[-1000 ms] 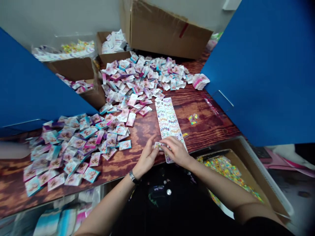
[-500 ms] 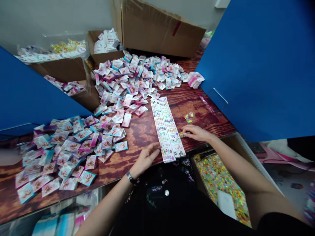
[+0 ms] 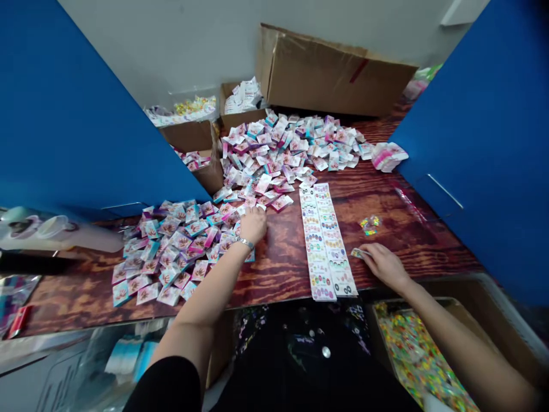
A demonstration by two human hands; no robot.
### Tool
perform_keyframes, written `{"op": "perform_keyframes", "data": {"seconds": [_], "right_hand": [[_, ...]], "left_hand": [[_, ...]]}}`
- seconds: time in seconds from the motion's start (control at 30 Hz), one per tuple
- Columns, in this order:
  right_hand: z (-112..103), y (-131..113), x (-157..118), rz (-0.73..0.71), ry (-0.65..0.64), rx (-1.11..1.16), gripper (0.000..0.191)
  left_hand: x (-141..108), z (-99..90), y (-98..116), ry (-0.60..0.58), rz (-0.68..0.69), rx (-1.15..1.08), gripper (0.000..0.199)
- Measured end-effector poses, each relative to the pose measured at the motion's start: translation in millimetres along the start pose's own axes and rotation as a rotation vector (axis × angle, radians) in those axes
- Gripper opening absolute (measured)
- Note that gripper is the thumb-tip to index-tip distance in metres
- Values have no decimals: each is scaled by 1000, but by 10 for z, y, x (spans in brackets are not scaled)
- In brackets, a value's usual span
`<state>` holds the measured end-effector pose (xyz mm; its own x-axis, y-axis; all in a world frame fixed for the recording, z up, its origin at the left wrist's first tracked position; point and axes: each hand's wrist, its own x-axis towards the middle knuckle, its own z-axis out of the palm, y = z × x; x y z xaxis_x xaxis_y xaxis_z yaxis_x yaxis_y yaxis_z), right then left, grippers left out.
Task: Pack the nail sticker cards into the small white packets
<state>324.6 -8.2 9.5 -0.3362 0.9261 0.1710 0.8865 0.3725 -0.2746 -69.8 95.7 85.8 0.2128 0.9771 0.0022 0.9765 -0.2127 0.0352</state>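
Left hand (image 3: 253, 225) curled on packet pile (image 3: 180, 246), grip unclear, 9 o'clock of nail-art strips (image 3: 326, 243). Right hand (image 3: 384, 264) pinching small colored piece (image 3: 357, 253), at strips' 3 o'clock.

lt: bright, even | shdw: soft | glare: slight, sticker strip (image 3: 326, 243) | edges: wide-angle warp, blue panels (image 3: 64, 126) | blur: minimal

Below the bench (image 3: 278, 280), a box of colourful pieces (image 3: 416, 355) runs off the bottom edge, and the tiny piece (image 3: 357, 253) at the right hand's (image 3: 385, 266) fingers (image 3: 369, 250) is too small to make out.
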Motion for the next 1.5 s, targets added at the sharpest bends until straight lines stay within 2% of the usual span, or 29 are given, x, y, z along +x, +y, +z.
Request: {"op": "perform_keyframes", "data": {"seconds": [0.1,0.27,0.37,0.47,0.53,0.57,0.63,0.67,0.7,0.77,0.9,1.0,1.1,1.27,1.5], "right_hand": [[46,-28,-112,35,73,-58,34],[70,-119,-246,27,99,-47,28],[47,-155,-259,35,77,-72,26],[-49,-198,-199,99,33,-121,28],[-174,-286,-107,159,54,-95,30],[-253,-360,-43,179,89,-56,30],[-422,-574,112,168,196,62,32],[-503,-705,199,142,246,115,34],[-574,-844,286,108,286,146,34],[-675,-1114,447,-29,284,178,29],[-698,-1440,649,-288,265,69,23],[-639,-1474,699,-454,223,-9,26],[-589,-1441,698,-566,173,8,28],[-565,-1432,659,-610,68,113,34],[-560,-1424,634,-564,113,250,35]], "left_hand": [[51,118,11,-13,-4,33,36],[-105,267,155,-15,60,14,39],[-200,241,233,-38,91,-40,38],[-307,102,307,-12,141,-138,37],[-404,-17,360,-16,163,-467,36],[-462,-70,389,-61,127,-743,33],[-587,-140,455,-221,-45,-1336,31],[-649,-156,491,-305,-144,-1538,32],[-709,-160,528,-371,-236,-1682,34],[-811,-146,595,-439,-345,-1833,36],[-928,-113,661,-488,-441,-1972,33],[-959,-108,650,-502,-462,-2004,31],[-969,-107,633,-526,-497,-2047,29],[-979,-121,642,-497,-507,-2053,29],[-995,-139,647,-447,-480,-2030,38]]}}
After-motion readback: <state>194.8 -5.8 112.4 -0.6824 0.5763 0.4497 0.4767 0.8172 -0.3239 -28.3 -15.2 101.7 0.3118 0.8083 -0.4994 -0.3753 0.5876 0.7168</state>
